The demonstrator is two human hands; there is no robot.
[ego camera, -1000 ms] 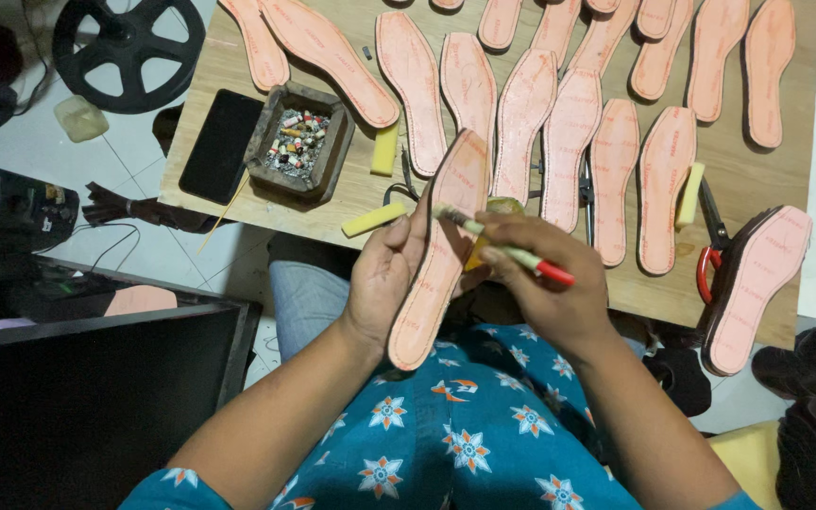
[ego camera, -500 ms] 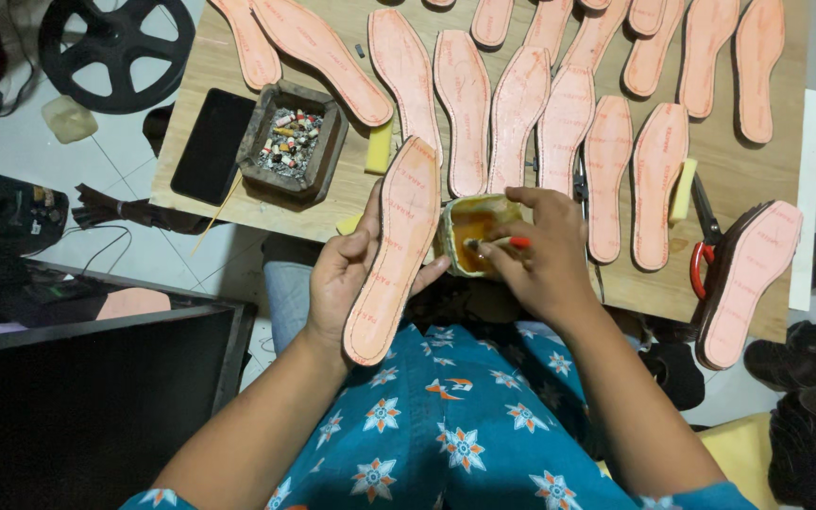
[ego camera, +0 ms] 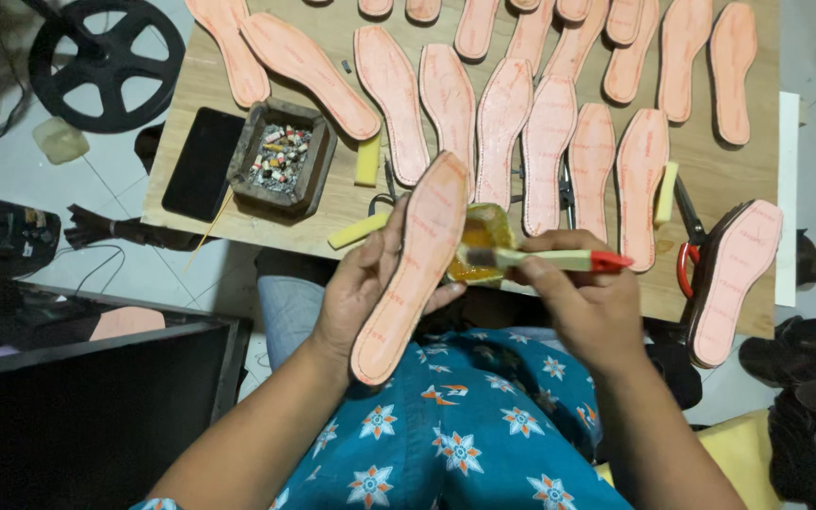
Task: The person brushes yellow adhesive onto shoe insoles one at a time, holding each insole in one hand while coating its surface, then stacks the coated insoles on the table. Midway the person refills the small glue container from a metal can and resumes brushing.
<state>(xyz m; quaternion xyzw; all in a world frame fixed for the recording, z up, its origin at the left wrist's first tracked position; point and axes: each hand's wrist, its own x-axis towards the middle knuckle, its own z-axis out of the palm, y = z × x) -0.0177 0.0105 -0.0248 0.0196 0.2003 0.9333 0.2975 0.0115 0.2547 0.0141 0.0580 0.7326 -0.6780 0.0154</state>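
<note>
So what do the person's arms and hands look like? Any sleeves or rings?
Both forearms are bare, with no sleeves reaching them. The left hand and right hand wear no gloves, and I see no rings, watch or bracelets. The blue cloth with white and orange flowers below the hands is clothing.

Insole (ego camera: 413, 269): matt pink, fibrous-looking board, darker edge. Brush (ego camera: 550, 258): pale wooden handle, glossy red tip. Glue pot (ego camera: 484, 247): wet, glossy amber. Counter (ego camera: 710, 170): bare, matt light wood. At 10 o'clock, phone (ego camera: 202, 162): smooth black.
</note>
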